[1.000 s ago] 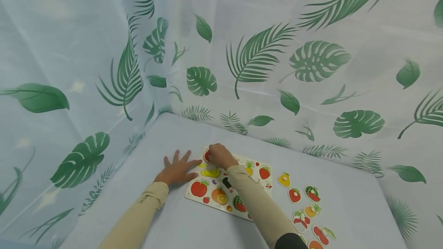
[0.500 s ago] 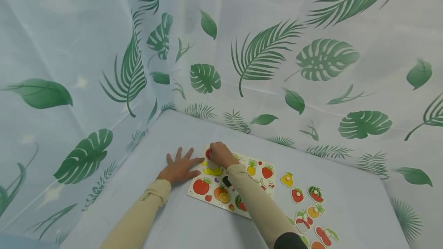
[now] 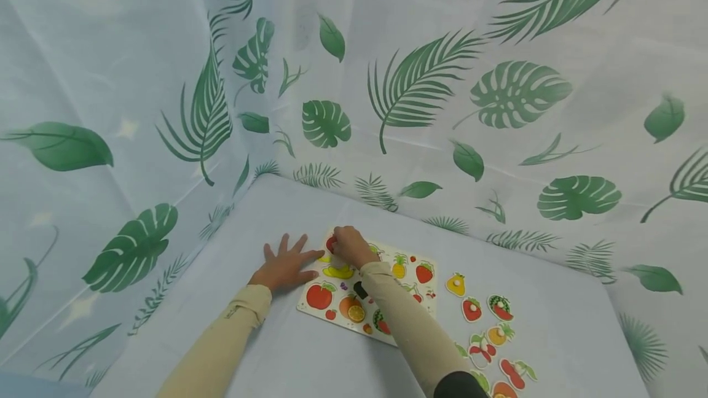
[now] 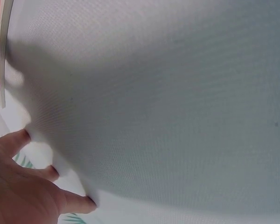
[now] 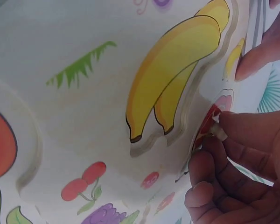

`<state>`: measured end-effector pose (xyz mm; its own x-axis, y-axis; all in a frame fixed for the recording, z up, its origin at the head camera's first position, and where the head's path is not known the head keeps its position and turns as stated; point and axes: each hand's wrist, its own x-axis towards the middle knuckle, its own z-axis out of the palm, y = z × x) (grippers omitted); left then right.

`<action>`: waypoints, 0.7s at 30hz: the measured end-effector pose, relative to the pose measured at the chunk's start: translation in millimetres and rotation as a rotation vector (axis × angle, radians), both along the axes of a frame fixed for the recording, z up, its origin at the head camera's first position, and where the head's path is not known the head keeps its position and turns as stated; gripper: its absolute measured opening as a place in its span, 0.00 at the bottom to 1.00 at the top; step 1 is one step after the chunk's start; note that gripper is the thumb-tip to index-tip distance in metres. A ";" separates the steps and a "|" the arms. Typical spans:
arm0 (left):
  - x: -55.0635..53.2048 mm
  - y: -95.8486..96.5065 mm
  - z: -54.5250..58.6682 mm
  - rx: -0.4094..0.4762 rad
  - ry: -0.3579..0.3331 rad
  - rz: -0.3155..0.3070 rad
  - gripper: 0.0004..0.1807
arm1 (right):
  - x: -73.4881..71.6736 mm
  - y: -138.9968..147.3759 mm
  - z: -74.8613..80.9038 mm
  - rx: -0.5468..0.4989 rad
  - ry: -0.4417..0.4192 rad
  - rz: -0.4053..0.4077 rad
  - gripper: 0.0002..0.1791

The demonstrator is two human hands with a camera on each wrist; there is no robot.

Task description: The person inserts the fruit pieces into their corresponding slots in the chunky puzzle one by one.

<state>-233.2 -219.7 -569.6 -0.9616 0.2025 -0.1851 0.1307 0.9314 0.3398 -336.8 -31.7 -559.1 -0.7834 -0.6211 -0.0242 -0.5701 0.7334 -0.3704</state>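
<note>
A white wooden fruit puzzle board lies on the table, with printed fruit outlines. My right hand is at its far left corner. In the right wrist view, thumb and fingers pinch the pale knob of a red puzzle piece, which sits close against the board beside the bananas; the fingers hide part of it. My left hand has its fingers spread, its thumb and index finger touching the board's left edge. The left wrist view shows its other fingertips on the white cloth.
Right of the board lie several loose knobbed pieces, among them a yellow pear, a strawberry, a watermelon slice, a pineapple and an orange. Leaf-printed curtains rise behind and to the left.
The head view has shifted slightly. Both hands keep their places at the board, the right one still pinching the red puzzle piece at the corner.
</note>
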 end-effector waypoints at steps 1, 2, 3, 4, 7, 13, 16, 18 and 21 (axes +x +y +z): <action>0.3 0.7 -0.3 0.000 -0.007 -0.002 0.32 | 1.0 1.0 0.4 0.001 -0.003 -0.002 0.03; 0.5 1.2 -0.6 0.003 -0.010 -0.002 0.32 | 2.4 1.9 1.2 0.000 -0.010 -0.007 0.03; 0.7 1.5 -0.9 0.006 -0.012 -0.002 0.32 | 3.7 2.9 2.2 0.005 -0.015 -0.010 0.04; 0.9 1.8 -0.9 0.009 -0.018 -0.002 0.32 | 4.8 3.8 3.7 0.010 -0.019 -0.013 0.05; 0.8 2.6 -0.5 0.016 -0.026 0.000 0.32 | 6.7 7.4 8.8 0.025 -0.007 -0.012 0.08; 0.4 3.1 0.3 0.010 -0.019 0.005 0.32 | 9.7 22.3 24.5 0.008 0.061 -0.005 0.13; 0.4 3.4 0.1 0.010 -0.021 0.013 0.32 | 11.7 33.3 30.7 -0.011 0.079 -0.003 0.13; 0.3 3.2 -0.1 0.014 -0.024 0.015 0.32 | 13.2 40.7 34.2 -0.015 0.082 -0.010 0.12; 0.6 1.7 1.0 0.020 -0.025 0.017 0.33 | 14.7 50.9 39.5 -0.018 0.088 -0.025 0.11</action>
<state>-232.5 -217.9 -568.6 -0.9601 0.1903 -0.2049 0.1066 0.9265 0.3609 -322.1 19.2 -519.6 -0.7974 -0.6008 0.0566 -0.5824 0.7416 -0.3329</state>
